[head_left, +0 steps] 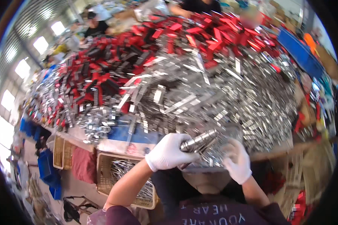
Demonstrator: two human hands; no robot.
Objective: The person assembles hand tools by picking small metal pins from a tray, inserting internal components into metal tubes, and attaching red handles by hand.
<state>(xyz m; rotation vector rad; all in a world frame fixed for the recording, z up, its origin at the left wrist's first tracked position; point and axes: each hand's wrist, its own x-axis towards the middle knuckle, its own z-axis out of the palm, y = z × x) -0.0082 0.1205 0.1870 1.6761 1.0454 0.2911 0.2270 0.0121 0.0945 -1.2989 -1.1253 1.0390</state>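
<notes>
My left hand (pixel 169 153), in a white glove, is closed around a bundle of shiny metal pieces (pixel 202 141). They jut out to the right past the thumb and look rod-like with ringed edges; their exact kind is blurred. To the right, my white-gloved right hand (pixel 236 161) has its fingers loosely curved and the thumb apart, with nothing visible between them. Between the hands, at the table's near edge, is a clear plastic tray or bag (pixel 213 159) with small shiny pieces in it.
A large heap of silver metal pieces (pixel 214 90) covers the table, with red pieces (pixel 210 35) at the back and left. A tan plastic basket (pixel 101 168) of metal rods stands below the left edge. A blue bin (pixel 300 52) lies back right. Other people sit across the heap.
</notes>
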